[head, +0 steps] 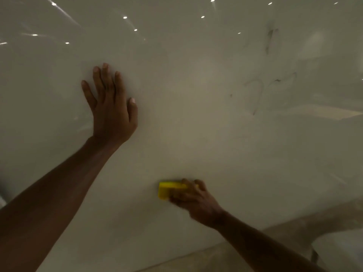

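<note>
A glossy white marble-look wall (196, 95) fills most of the head view. My left hand (112, 107) lies flat against it at the upper left, fingers straight and spread. Lower down, right of centre, my right hand (193, 199) grips a yellow sponge (167, 190) and holds it against the wall. The sponge's right part is hidden under my fingers. My right hand looks blurred.
Dark grey veins (271, 40) mark the wall at the upper right. Small light reflections dot the top. The floor (196, 260) meets the wall along the bottom. A white rounded fixture (337, 250) sits at the bottom right corner.
</note>
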`<state>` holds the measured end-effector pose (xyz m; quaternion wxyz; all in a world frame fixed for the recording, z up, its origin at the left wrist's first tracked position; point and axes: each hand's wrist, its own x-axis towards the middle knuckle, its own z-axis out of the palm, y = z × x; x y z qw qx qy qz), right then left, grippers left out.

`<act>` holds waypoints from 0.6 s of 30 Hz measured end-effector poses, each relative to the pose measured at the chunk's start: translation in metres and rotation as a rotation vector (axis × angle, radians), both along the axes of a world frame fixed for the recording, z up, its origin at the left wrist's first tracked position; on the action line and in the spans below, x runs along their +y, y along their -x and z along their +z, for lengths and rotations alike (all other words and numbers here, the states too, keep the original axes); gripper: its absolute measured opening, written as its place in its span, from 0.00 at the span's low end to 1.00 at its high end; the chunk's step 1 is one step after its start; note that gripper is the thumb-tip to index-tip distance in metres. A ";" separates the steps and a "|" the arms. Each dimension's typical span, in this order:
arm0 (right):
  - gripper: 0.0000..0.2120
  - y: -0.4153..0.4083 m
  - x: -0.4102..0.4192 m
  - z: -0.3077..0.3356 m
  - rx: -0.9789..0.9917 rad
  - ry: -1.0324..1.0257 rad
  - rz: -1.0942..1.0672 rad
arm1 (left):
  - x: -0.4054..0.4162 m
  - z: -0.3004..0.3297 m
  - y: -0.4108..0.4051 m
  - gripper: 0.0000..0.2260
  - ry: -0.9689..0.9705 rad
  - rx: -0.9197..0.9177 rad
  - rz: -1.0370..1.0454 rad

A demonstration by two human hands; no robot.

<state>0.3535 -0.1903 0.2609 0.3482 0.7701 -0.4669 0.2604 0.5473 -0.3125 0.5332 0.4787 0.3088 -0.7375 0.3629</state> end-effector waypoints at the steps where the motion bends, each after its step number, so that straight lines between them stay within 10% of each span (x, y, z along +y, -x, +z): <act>1: 0.28 0.010 0.000 0.009 -0.064 0.059 -0.036 | -0.001 0.000 -0.002 0.28 0.007 -0.004 0.000; 10: 0.26 0.014 -0.010 0.049 -0.954 0.430 -0.336 | -0.012 -0.023 -0.062 0.28 -0.042 -0.025 0.079; 18: 0.35 -0.149 -0.040 -0.050 -0.342 -0.042 -0.074 | -0.017 -0.046 -0.113 0.28 -0.063 -0.099 0.092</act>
